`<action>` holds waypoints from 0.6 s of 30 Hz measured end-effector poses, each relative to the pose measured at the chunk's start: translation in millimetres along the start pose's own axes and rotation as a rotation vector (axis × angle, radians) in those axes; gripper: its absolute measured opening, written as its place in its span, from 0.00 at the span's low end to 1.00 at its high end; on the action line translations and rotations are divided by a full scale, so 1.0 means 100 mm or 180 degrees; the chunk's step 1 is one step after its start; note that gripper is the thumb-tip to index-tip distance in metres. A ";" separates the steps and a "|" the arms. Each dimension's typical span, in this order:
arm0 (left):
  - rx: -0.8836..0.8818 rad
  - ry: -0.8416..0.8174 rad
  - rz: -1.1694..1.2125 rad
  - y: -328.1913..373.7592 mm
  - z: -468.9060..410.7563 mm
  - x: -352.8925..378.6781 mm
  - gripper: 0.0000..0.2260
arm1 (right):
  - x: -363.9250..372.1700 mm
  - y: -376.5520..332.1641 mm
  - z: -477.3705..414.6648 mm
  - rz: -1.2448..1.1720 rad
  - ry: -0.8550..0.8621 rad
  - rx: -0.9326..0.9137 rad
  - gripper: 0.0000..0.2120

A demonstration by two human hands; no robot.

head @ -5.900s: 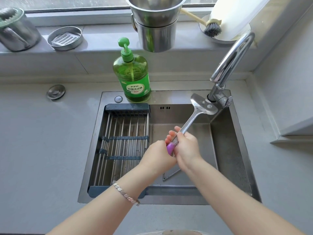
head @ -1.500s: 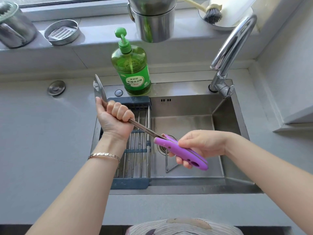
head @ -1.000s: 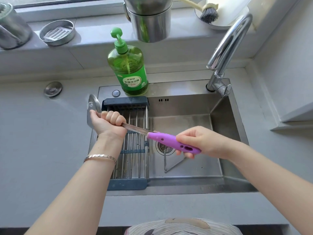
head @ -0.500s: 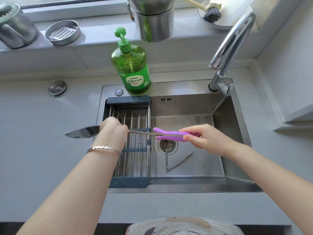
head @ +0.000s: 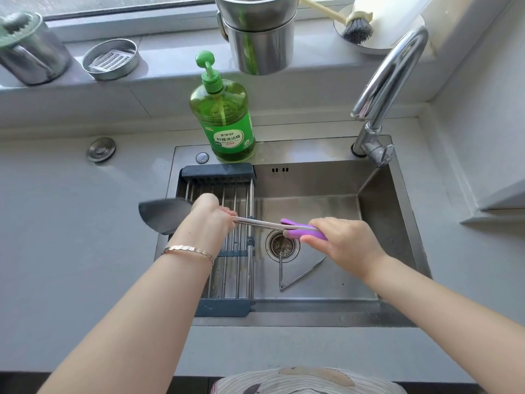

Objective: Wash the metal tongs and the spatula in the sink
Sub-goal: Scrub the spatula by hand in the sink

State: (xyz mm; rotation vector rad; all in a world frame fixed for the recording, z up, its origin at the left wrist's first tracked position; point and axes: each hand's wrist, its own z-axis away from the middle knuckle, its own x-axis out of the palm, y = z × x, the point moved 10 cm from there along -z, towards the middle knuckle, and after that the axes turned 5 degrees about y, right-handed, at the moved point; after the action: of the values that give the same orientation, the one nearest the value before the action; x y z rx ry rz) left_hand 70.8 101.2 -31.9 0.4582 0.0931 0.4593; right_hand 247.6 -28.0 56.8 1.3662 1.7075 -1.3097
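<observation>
I hold the spatula [head: 257,222] level across the steel sink [head: 309,183]. My left hand [head: 211,218] grips its metal shaft near the blade, which sticks out to the left over the sink's edge. My right hand [head: 345,244] holds the purple handle above the drain [head: 282,245]. The metal tongs [head: 295,275] lie spread in a V on the sink floor, just below the drain and under my right hand.
A blue-framed drying rack [head: 227,251] fills the sink's left part. A green soap bottle [head: 224,115] stands behind it. The faucet [head: 383,89] arches over the back right corner. Metal cups [head: 258,32], a brush [head: 355,27] and a round tin [head: 110,59] line the windowsill.
The spatula has turned from tilted, blade up at the left, to level across the sink. My left hand moved down the shaft towards the blade; my right hand kept the purple handle.
</observation>
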 end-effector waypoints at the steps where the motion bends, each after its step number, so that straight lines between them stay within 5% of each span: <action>1: 0.0039 -0.0027 -0.0180 -0.01 0.10 0.01 0.12 | 0.03 0.12 -0.02 -0.0258 -0.0136 0.0508 0.30; 5: 0.0272 -0.1200 0.0197 -0.14 0.56 0.33 0.10 | 0.54 0.21 0.15 -0.2375 -0.1610 0.2720 0.27; 9: 0.0502 -0.1289 0.0165 -0.44 0.76 0.36 0.18 | 0.62 -0.17 0.10 -0.3651 -0.2038 0.3240 0.25; 11: 0.0495 -0.0882 0.0493 -0.37 0.68 0.23 0.20 | 0.47 -0.12 -0.04 -0.2807 -0.1592 0.2597 0.22; 15: 0.0440 -0.0318 0.0880 -0.30 0.54 0.07 0.20 | -0.16 -0.46 -0.19 0.0077 0.0071 0.0337 0.20; 18: 0.0542 -0.0439 0.0371 -0.42 0.59 0.09 0.20 | 0.05 -0.88 -0.11 0.0492 -0.0078 -0.0189 0.22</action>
State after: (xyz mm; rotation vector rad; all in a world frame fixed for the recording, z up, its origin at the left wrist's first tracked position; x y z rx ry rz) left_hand 107.2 47.8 2.7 0.6637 -0.0282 0.5351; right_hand 164.6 -15.3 85.6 1.4119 1.5783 -1.1759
